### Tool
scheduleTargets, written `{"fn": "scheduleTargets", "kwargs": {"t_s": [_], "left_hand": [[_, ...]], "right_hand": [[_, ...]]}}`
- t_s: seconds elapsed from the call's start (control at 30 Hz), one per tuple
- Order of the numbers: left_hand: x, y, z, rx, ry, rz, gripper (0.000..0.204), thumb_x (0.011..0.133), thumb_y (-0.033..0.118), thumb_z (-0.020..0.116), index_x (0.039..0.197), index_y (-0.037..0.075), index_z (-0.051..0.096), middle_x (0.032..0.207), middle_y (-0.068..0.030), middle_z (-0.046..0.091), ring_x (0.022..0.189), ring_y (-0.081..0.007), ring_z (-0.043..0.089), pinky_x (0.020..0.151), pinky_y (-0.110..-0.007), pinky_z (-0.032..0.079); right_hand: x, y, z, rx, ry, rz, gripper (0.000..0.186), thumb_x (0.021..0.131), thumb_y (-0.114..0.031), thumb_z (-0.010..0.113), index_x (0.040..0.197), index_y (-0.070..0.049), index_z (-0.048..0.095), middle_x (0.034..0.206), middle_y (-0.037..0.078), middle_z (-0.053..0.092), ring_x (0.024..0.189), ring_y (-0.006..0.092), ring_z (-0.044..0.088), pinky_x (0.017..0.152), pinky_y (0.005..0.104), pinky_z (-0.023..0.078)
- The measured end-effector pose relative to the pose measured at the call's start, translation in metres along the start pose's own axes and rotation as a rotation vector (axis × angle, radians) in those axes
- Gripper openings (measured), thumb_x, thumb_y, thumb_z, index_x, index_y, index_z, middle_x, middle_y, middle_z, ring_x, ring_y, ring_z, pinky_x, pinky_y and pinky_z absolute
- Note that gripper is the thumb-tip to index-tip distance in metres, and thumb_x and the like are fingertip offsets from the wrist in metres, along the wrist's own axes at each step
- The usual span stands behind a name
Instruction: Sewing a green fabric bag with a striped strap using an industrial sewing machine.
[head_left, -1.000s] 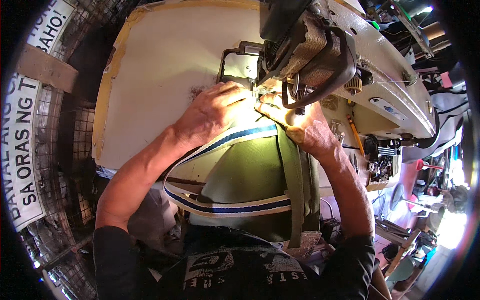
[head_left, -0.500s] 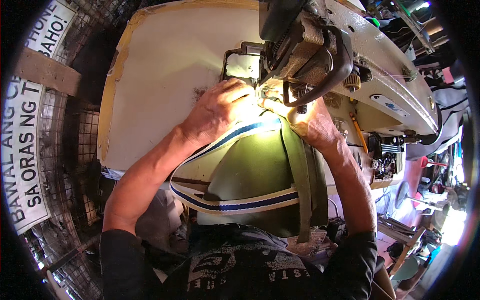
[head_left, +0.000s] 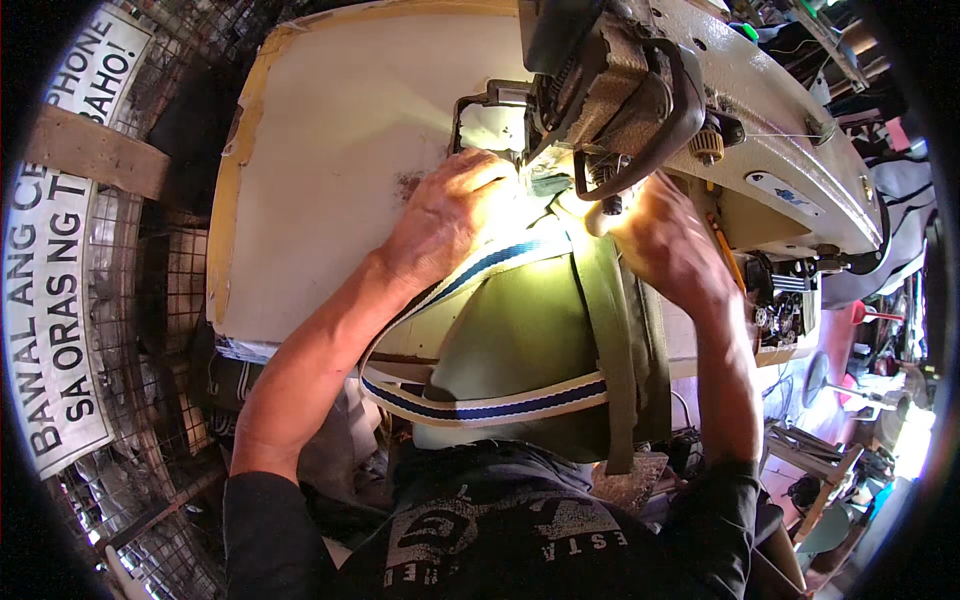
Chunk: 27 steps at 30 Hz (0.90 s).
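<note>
Olive-green fabric (head_left: pixel 510 335) hangs over the front of a sewing machine (head_left: pixel 790 150) bed and across my lap. A cream-edged blue striped strap (head_left: pixel 480 411) loops out from it to the left. At the needle area, my left hand (head_left: pixel 462 205) has its fingers curled down on the fabric's far end, pinching it beside the presser foot. My right hand (head_left: pixel 660 240) is just right of the needle area, close to the fabric. Its fingers are blurred and partly hidden by the machine head. A flat green strip (head_left: pixel 605 350) hangs down the fabric's right part.
The pale worktable (head_left: pixel 320 150) with taped edges spreads to the left. A wire mesh wall with white signs (head_left: pixel 60 330) stands beyond it. An orange pencil-like stick (head_left: pixel 725 250) and metal parts lie under the machine arm. Cluttered tools and a fan (head_left: pixel 818 385) are at right.
My right hand has moved away to the right from the needle area, showing more of the green fabric there. My left hand stays at the fabric. The whole view has shifted slightly.
</note>
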<state>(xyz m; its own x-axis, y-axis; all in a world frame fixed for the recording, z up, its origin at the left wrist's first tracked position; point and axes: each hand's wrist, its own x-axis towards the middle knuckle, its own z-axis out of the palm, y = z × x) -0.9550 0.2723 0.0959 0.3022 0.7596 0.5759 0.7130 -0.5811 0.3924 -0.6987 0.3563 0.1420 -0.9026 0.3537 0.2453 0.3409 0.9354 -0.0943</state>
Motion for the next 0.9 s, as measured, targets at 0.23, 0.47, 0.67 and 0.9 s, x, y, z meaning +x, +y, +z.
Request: {"fn": "scheduleTargets", "kwargs": {"t_s": [0.23,0.47,0.67,0.9], "left_hand": [[-0.001,0.0,0.002,0.01,0.025,-0.026,0.021,0.073,0.01,0.071,0.09,0.0,0.064,0.095,-0.0138,0.062,0.095,-0.0336,0.061,0.085,-0.043,0.052],[0.003,0.004,0.002,0.011,0.052,0.004,0.019,0.075,0.02,0.066,0.083,0.004,0.062,0.087,-0.01,0.057,0.091,-0.0269,0.058,0.085,-0.038,0.049],[0.001,0.006,0.001,0.056,0.017,-0.004,0.017,0.076,0.02,0.066,0.084,0.006,0.062,0.09,-0.0081,0.058,0.097,-0.0257,0.058,0.088,-0.037,0.049],[-0.001,0.003,0.007,0.081,0.061,-0.01,0.022,0.075,0.021,0.068,0.087,0.004,0.062,0.093,-0.0089,0.058,0.094,-0.0281,0.059,0.088,-0.038,0.049]], "right_hand": [[-0.101,0.009,-0.14,0.13,0.184,0.361,0.028,0.088,0.001,0.064,0.115,-0.005,0.069,0.112,0.014,0.069,0.108,0.0261,0.064,0.096,0.0357,0.048],[-0.151,0.243,-0.223,-0.338,0.323,1.01,0.046,0.102,-0.038,0.049,0.132,-0.004,0.06,0.129,0.015,0.064,0.116,0.0248,0.061,0.102,0.0344,0.044],[-0.175,0.345,-0.211,-0.377,-0.047,0.923,0.032,0.102,-0.026,0.043,0.116,-0.005,0.063,0.109,0.023,0.067,0.098,0.0372,0.067,0.083,0.0397,0.052],[-0.166,0.336,-0.218,-0.193,0.08,1.099,0.06,0.097,-0.052,0.048,0.117,0.002,0.066,0.107,0.023,0.069,0.1,0.0326,0.065,0.089,0.039,0.046]]}}
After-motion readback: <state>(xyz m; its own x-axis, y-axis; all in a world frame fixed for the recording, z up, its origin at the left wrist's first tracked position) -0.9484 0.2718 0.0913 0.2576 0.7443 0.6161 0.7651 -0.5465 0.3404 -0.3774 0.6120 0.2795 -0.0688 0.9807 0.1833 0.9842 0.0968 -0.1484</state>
